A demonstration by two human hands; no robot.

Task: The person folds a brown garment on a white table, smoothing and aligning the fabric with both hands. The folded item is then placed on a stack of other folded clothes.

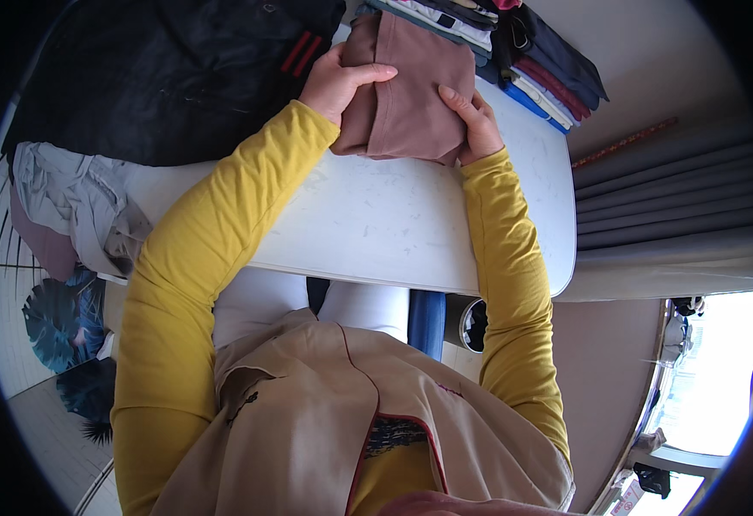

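A folded dusty-pink garment [418,97] is held between both hands over the far part of the white table [376,213]. My left hand [341,80] grips its left side, thumb lying on top across a stitched band. At the right edge my right hand [476,122] holds on, with the thumb on the upper face and the fingers mostly hidden behind. Just left of my left hand spreads a black garment [176,84] with two red stripes. Beyond the pink bundle rises a stack of folded clothes [447,26].
Another pile of folded clothes [550,77] stands at the table's far right. A crumpled light grey garment [73,193] hangs over the left edge. Grey curtains [673,193] border the right side. A bin [470,322] is under the table's near edge.
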